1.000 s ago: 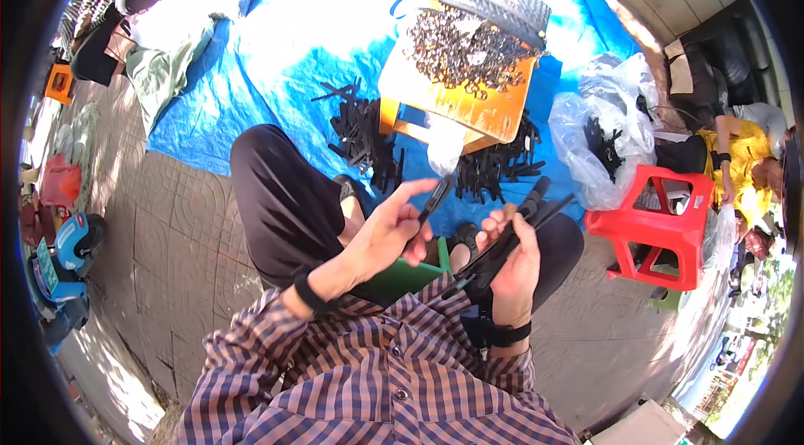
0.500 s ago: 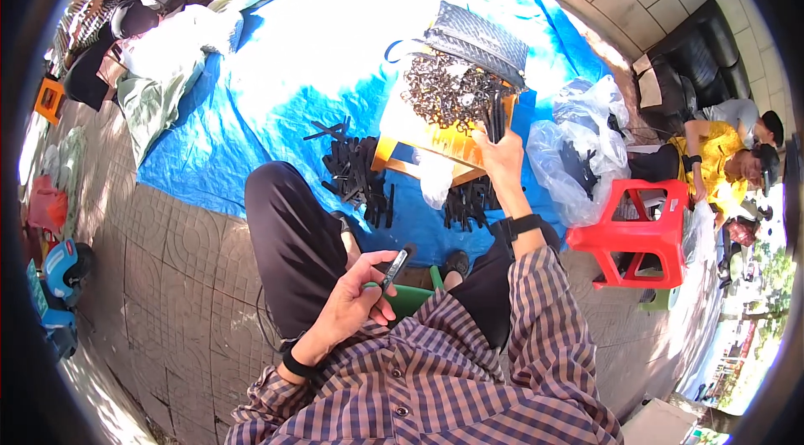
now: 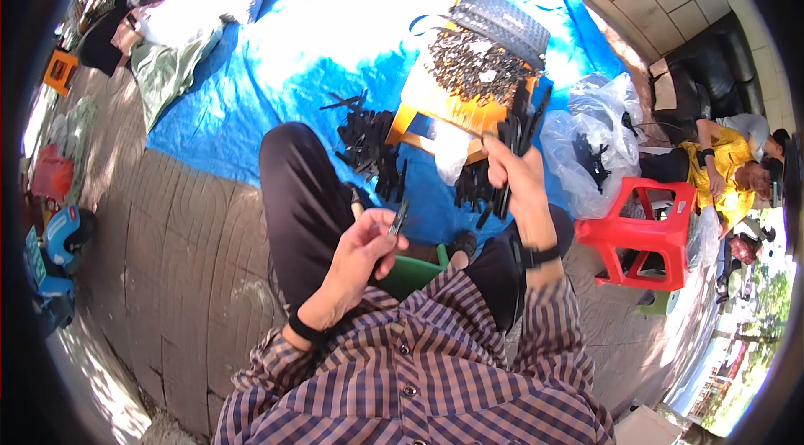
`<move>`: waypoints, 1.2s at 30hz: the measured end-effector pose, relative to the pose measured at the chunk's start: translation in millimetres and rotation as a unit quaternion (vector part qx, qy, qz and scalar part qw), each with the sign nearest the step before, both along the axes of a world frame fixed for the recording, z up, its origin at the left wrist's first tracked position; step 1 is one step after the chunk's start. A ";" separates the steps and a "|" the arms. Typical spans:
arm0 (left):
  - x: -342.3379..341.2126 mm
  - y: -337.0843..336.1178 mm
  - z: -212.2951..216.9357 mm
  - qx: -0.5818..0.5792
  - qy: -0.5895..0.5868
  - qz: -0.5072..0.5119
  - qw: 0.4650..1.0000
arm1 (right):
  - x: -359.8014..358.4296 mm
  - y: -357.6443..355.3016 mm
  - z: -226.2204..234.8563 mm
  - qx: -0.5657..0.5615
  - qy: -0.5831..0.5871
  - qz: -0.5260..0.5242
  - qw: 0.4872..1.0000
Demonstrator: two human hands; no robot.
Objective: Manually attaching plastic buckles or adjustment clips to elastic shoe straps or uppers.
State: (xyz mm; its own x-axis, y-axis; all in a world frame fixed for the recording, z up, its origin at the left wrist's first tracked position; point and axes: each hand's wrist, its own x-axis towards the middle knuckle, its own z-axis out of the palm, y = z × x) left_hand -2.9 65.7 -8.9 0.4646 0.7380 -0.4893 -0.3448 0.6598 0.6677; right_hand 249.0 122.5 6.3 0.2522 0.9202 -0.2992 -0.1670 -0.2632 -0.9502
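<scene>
My left hand (image 3: 362,254) is closed above my lap, pinching a short, slim, dark strip (image 3: 400,217) that sticks up from the fingers. Held out in front, my right hand (image 3: 519,180) grips a bundle of long black strips (image 3: 523,123) beside the near right corner of a yellow stool (image 3: 469,113). On that stool lies a heap of small shiny dark and gold pieces (image 3: 477,64), too small to name. Behind the heap rests a dark woven-pattern pouch (image 3: 502,22). A loose pile of black strips (image 3: 366,142) is on the blue tarp (image 3: 197,139), left of the stool.
Clear plastic bags (image 3: 578,152) holding black pieces and a red stool (image 3: 641,231) stand to the right. Beyond them sits a person in yellow (image 3: 724,181). A green seat (image 3: 410,273) shows between my legs; blue toy-like vehicles (image 3: 63,248) are far left.
My right hand has drawn back toward me with the bundle, away from the heap. My left hand has risen slightly with its strip. The whole view has shifted a little.
</scene>
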 end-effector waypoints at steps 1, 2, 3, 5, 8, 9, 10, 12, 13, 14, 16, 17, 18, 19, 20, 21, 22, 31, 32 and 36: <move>3.8 2.2 3.6 -0.005 -0.016 0.011 1.000 | -11.6 -19.3 10.6 -0.020 0.022 -0.004 1.000; 7.9 1.9 7.4 -0.011 -0.031 0.024 0.999 | -20.0 -38.3 15.8 -0.020 0.044 0.020 0.999; 13.0 -1.2 11.5 0.025 -0.020 0.022 0.999 | -29.9 -55.8 17.9 -0.011 0.056 0.022 0.998; 21.4 -6.1 20.9 0.088 0.000 0.007 0.996 | -45.7 -81.7 21.7 0.012 0.106 0.039 0.994; 26.9 -20.8 22.3 0.129 -0.014 0.008 0.992 | -63.9 -108.6 16.3 0.000 0.083 0.057 0.995; 26.5 -24.3 21.1 0.130 -0.010 0.008 0.991 | -69.7 -113.4 16.6 0.018 0.096 0.061 0.993; 26.0 -27.6 19.3 0.142 -0.011 0.014 0.990 | -74.5 -117.5 18.2 0.012 0.113 0.049 0.992; 24.9 -32.3 17.0 0.157 -0.011 0.019 0.987 | -78.6 -122.9 16.8 0.014 0.129 0.050 0.990; 22.7 -33.8 16.7 0.128 -0.037 0.014 0.991 | -80.0 -125.3 17.3 0.016 0.130 0.051 0.990; 20.9 -35.5 16.8 0.100 -0.063 0.010 0.993 | -81.7 -127.5 18.5 0.019 0.129 0.055 0.990; 20.1 -39.5 17.0 0.125 -0.051 0.017 0.991 | -83.6 -131.0 19.4 0.025 0.128 0.062 0.989; 20.2 -40.6 17.6 0.148 -0.042 0.023 0.988 | -84.4 -131.4 20.0 0.024 0.136 0.063 0.988; 21.2 -41.8 17.7 0.152 -0.041 0.026 0.987 | -85.1 -131.7 20.8 0.022 0.143 0.063 0.987; 23.2 -42.9 17.6 0.187 -0.016 0.042 0.981 | -86.5 -132.3 22.1 0.025 0.144 0.067 0.987; 24.9 -43.9 18.0 0.222 0.011 0.056 0.973 | -88.9 -133.4 23.2 0.025 0.136 0.054 0.989; 26.2 -44.2 20.3 0.220 0.016 0.060 0.974 | -91.0 -133.5 23.8 0.025 0.129 0.041 0.991; 26.6 -43.5 21.9 0.221 0.017 0.061 0.973 | -92.5 -132.6 23.6 0.026 0.130 0.042 0.990; 26.9 -41.2 24.6 0.389 0.180 0.049 0.902 | -89.1 -128.5 23.2 0.006 0.247 0.026 0.969; 26.7 -40.7 25.0 0.388 0.180 0.049 0.903 | -88.9 -127.8 22.5 0.010 0.208 0.029 0.978; 20.0 -36.1 24.0 0.218 0.050 0.046 0.974 | -83.6 -126.0 22.7 0.040 0.085 0.048 0.994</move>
